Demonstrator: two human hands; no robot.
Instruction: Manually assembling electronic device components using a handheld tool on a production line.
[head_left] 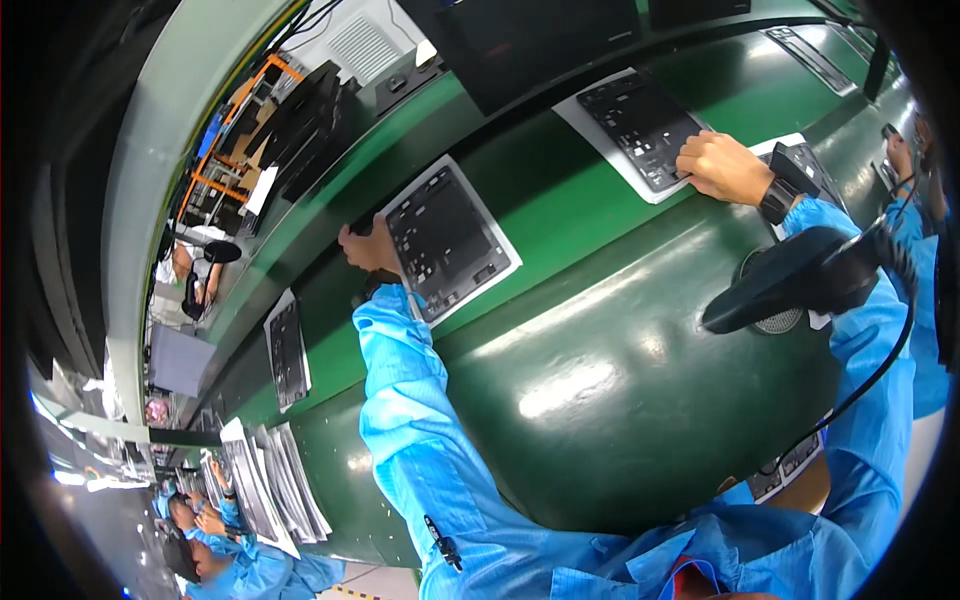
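My left hand [371, 247] is beside the left edge of a black electronics housing panel [447, 236], its thumb near that edge and apart from the other fingers. That panel, dotted with small white pieces, lies on a white sheet [511, 254]. Farther right, my right hand [727, 168] has its fingers curled together at the near right corner of a second black panel [640, 125]. Whatever its fingertips pinch is hidden. Another dark panel [808, 168] on white backing lies partly behind my right wrist.
A black handheld scanner [790, 283] with a coiled cord stands near my right forearm. On the left are a narrow black panel [288, 350] and a stack of white sheets [283, 480]. A dark screen [535, 45] stands behind the green bench [560, 400]. Co-workers sit at both sides.
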